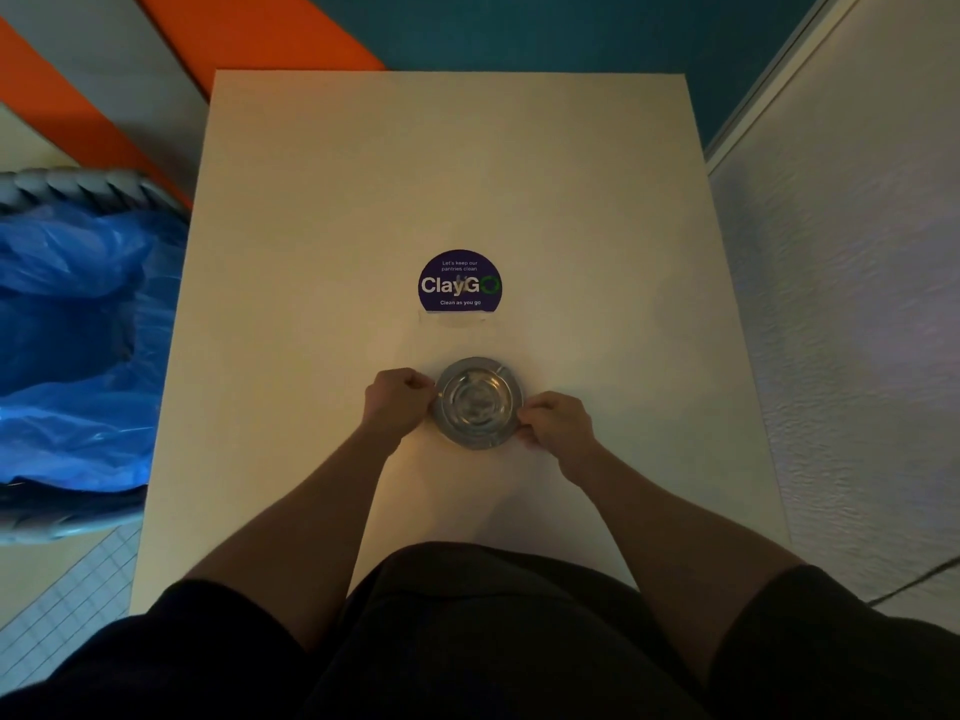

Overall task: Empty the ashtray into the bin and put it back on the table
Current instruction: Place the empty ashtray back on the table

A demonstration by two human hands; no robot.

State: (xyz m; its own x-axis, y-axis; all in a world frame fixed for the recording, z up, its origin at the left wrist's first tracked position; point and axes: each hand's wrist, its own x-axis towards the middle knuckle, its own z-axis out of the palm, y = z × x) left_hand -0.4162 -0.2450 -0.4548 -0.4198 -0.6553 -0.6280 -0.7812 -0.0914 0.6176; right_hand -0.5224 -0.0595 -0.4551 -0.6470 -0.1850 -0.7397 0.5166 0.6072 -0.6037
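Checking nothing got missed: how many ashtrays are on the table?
1: the round silver metal ashtray sits near the cream table centre, below the purple sticker, between both hands.

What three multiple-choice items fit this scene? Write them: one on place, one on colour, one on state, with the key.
1. Where is the bin?
A. left of the table
B. right of it
C. on it

2. What colour is the bin liner?
A. black
B. blue
C. white

3. How is the ashtray?
A. tipped over the bin
B. upside down
C. upright on the table, between both hands

Key: 1 A, it stands at the left edge. 2 B, blue plastic fills it. 3 C, the left hand and right hand hold its rim.
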